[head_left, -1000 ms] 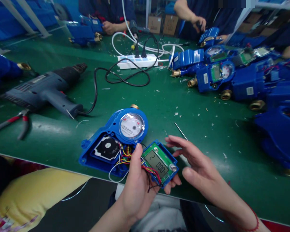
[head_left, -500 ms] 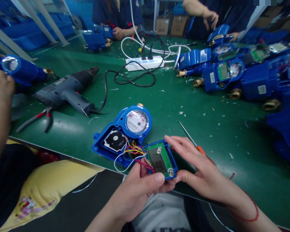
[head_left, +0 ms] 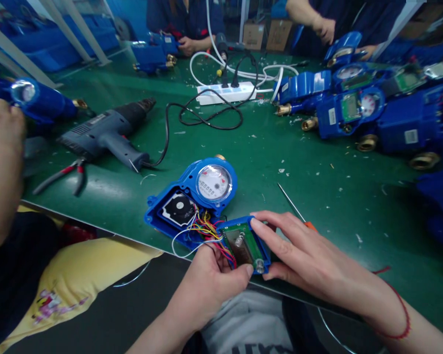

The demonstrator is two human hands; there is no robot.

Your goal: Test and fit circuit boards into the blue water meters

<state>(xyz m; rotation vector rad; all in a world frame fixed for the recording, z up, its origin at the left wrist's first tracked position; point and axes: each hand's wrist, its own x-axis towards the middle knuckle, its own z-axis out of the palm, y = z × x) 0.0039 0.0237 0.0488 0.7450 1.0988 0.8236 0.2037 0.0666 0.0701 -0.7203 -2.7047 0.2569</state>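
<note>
A blue water meter [head_left: 214,183] with a round dial lies at the table's front edge, its lower housing open over a black and white part. Coloured wires run from it to a blue-framed display module [head_left: 243,246] with a green circuit board. My left hand [head_left: 214,280] grips the module's lower left side, thumb on its front edge. Around the module's right side, my right hand [head_left: 299,246] has its fingertips on the top corner and its thumb at the bottom corner. An orange-handled screwdriver [head_left: 291,201] lies behind my right hand, its handle partly hidden.
A heat gun [head_left: 107,132] and red-grey pliers [head_left: 64,177] lie at the left, near another person's arm [head_left: 3,172]. Behind are a white power strip [head_left: 227,93] and cables. Several blue meters [head_left: 350,110] crowd the right. Two people work across the table.
The display module has tilted, and its screen looks darker. My right hand's fingers have closed in on its upper corner. The whole view has shifted slightly.
</note>
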